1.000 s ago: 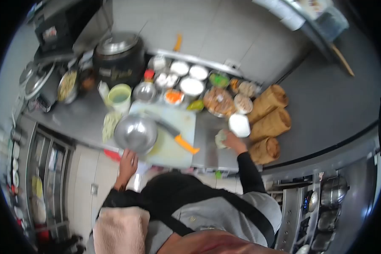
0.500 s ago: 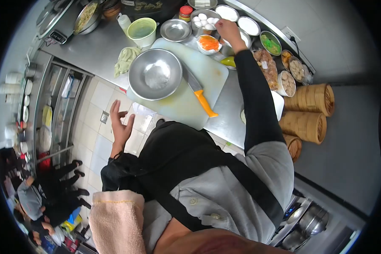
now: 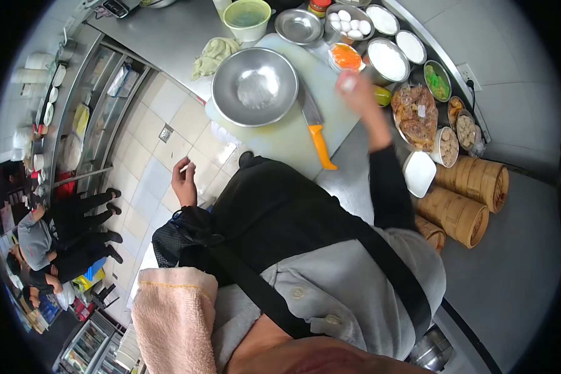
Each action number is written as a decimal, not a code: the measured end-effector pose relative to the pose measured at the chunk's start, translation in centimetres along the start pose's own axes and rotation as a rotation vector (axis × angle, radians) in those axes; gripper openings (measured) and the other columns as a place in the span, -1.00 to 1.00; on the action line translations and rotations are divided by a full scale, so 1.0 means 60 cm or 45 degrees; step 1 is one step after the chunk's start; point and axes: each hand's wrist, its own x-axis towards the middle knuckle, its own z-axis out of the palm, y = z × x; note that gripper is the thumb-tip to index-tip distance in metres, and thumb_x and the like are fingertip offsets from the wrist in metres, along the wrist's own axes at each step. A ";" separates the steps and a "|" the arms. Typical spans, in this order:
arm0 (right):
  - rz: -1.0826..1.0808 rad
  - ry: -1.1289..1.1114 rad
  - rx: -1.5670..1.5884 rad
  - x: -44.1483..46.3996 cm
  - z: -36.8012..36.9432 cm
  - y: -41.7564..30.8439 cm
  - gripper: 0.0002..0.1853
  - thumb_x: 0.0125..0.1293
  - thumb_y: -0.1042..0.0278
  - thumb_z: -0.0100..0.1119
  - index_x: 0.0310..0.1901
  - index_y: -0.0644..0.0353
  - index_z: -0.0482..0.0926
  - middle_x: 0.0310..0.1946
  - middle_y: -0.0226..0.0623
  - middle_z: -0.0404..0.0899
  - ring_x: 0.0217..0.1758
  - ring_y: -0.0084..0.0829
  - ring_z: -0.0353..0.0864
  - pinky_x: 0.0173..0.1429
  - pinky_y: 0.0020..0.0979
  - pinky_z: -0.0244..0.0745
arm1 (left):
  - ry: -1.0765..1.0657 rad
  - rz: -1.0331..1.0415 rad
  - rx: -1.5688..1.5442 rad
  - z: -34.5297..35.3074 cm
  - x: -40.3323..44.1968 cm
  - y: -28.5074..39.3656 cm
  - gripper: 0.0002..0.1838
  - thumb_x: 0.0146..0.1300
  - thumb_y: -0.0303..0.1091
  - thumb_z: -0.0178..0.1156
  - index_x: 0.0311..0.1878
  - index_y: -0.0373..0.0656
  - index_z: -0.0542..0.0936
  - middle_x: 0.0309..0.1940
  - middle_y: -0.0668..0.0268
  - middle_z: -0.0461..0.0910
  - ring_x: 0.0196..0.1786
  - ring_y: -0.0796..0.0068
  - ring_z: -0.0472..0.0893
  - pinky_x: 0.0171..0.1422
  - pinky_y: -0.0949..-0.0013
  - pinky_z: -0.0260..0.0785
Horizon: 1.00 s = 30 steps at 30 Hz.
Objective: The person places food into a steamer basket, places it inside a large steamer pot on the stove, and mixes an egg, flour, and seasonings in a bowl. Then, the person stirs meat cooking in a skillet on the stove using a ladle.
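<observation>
The right hand (image 3: 358, 96) has swung from beside the eggs (image 3: 349, 25) toward the steel bowl (image 3: 255, 87), apparently still unfilled on the cutting board (image 3: 280, 143), the fingers too blurred to tell their grip, while the left hand (image 3: 184, 182) hovers half-curled, seemingly holding nothing.

I have the bowl (image 3: 255, 87) on the board (image 3: 336, 112), the knife (image 3: 313, 118) at the bowl's right, cloth (image 3: 215, 57) behind left, eggs (image 3: 346, 26) behind right.

The right hand (image 3: 354, 93) has left the egg bowl (image 3: 361, 14).
</observation>
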 end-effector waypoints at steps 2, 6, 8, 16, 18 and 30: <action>0.567 -0.429 -0.268 -0.116 0.003 -0.136 -0.61 0.09 -0.02 0.38 -0.23 0.15 0.64 -0.27 -0.11 0.66 -0.19 -0.10 0.69 -0.09 -0.12 0.58 | -0.173 -0.039 -0.150 0.032 0.055 0.042 -0.45 0.43 -0.21 0.23 0.38 -0.25 0.39 0.14 0.18 0.57 -0.11 0.46 0.66 0.01 0.40 0.51; 0.512 -0.521 -0.595 -0.204 0.036 -0.115 -0.57 0.08 -0.02 0.36 -0.18 0.19 0.69 -0.18 -0.05 0.67 -0.12 -0.04 0.71 -0.06 -0.08 0.62 | -0.578 -0.252 -0.470 0.131 0.137 0.190 -0.38 0.44 -0.15 0.20 0.44 -0.25 0.31 0.10 0.20 0.58 -0.17 0.45 0.67 0.01 0.35 0.54; 0.508 -0.474 -0.631 -0.182 0.039 -0.063 -0.62 0.09 0.08 0.34 -0.20 0.22 0.70 -0.20 -0.04 0.68 -0.09 -0.03 0.71 -0.01 -0.07 0.63 | -0.727 -0.221 -0.362 0.175 0.159 0.232 -0.39 0.41 -0.16 0.22 0.40 -0.23 0.31 -0.01 0.25 0.58 -0.29 0.47 0.65 -0.12 0.37 0.58; 0.952 0.356 1.293 -0.140 -0.001 -0.018 -0.58 0.29 0.22 0.30 0.09 0.28 0.52 0.00 0.06 0.59 0.07 -0.04 0.64 0.08 -0.19 0.58 | -0.939 -0.191 -0.337 0.246 0.180 0.219 -0.33 0.30 -0.28 0.35 0.39 -0.21 0.28 0.00 0.19 0.56 -0.30 0.50 0.62 -0.16 0.37 0.59; 0.648 0.188 0.351 -0.182 0.032 -0.033 -0.52 0.34 0.24 0.27 0.21 0.24 0.43 0.06 0.04 0.54 0.09 0.00 0.60 0.10 -0.18 0.55 | -0.760 -0.111 -0.352 0.234 0.175 0.205 -0.27 0.30 -0.26 0.35 0.44 -0.20 0.23 0.10 0.14 0.52 -0.25 0.48 0.63 -0.10 0.35 0.57; 0.029 0.074 -0.460 -0.196 0.105 -0.049 -0.46 0.35 0.15 0.28 0.32 0.05 0.43 0.02 -0.13 0.53 -0.03 -0.07 0.58 -0.01 -0.19 0.52 | -0.940 0.491 -0.172 0.198 0.167 0.298 -0.44 0.35 -0.29 0.30 0.38 -0.16 0.42 0.26 0.17 0.45 0.01 0.43 0.62 0.10 0.39 0.45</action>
